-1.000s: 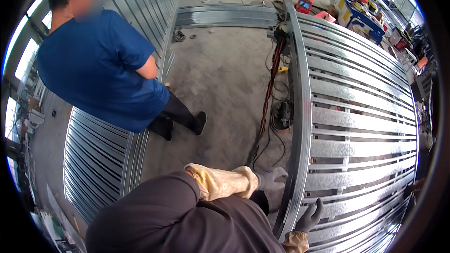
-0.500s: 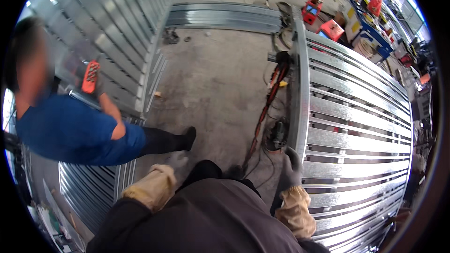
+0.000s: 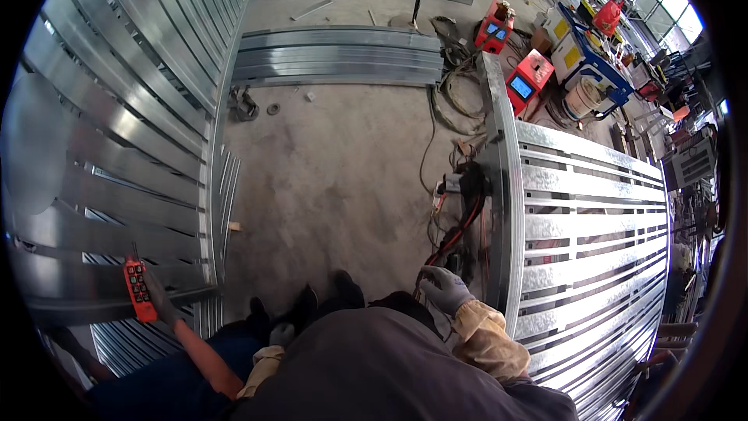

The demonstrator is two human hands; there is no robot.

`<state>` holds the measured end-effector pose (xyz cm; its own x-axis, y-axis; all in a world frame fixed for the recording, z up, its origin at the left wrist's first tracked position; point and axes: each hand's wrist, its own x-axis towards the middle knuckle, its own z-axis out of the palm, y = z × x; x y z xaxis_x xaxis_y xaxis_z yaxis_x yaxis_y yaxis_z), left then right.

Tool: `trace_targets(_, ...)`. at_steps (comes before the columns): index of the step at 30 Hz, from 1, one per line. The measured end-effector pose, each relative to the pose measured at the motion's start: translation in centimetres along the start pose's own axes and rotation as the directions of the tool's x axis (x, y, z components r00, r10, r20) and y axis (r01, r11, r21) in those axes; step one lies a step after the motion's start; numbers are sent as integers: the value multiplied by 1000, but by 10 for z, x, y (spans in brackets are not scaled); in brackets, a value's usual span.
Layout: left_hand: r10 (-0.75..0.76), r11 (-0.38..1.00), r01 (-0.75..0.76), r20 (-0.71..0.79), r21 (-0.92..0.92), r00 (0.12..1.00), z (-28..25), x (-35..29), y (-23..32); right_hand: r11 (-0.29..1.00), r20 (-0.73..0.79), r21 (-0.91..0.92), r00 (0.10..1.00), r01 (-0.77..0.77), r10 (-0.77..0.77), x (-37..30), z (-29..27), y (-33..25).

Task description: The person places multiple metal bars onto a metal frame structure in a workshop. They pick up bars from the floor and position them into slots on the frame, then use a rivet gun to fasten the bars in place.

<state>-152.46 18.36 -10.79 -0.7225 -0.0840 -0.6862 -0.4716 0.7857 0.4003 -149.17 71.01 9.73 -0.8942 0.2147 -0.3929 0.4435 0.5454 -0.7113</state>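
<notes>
My right hand (image 3: 446, 290), in a grey glove with a tan cuff, hangs in front of my body, left of the right-hand metal frame. Its fingers point left, loosely bent and apart, and nothing shows in them. Beneath and beyond it run black and orange cables (image 3: 460, 240) on the floor. My left hand (image 3: 282, 334), gloved alike, is low by my left side; its fingers are mostly hidden. Close on my left, a co-worker's gloved hand (image 3: 161, 300) grips an orange remote control (image 3: 139, 290) with dark buttons.
Slatted metal panels stand at left (image 3: 140, 109) and right (image 3: 592, 226). Stacked metal profiles (image 3: 335, 54) lie across the floor ahead. Two red machines with screens (image 3: 532, 82) stand beyond the right frame, near a blue cart (image 3: 596, 66). Coiled cables (image 3: 456, 105) lie beside the stack.
The co-worker has moved nearer along my left, remote in hand. My right hand has swung inward over the cables. My left hand has dropped back toward my side. The view has shifted.
</notes>
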Motion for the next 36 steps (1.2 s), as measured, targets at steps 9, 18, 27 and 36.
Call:
trace_targets(9, 384, 901, -396, 97, 180, 918, -73, 253, 245, 983, -37, 117, 989, -138, 143, 198, -70, 6)
trace_targets(18, 123, 984, -122, -1, 127, 992, -148, 286, 515, 963, 127, 94, 962, -253, 241, 520, -164, 48)
trace_targets(27, 108, 994, -106, 183, -18, 977, -101, 576, 613, 915, 137, 19, 908, -403, 397, 833, -233, 72)
trace_targets(36, 141, 990, -141, -5, 17, 990, -33, 679, 816, 858, 75, 120, 866, -500, 494, 1130, -187, 182)
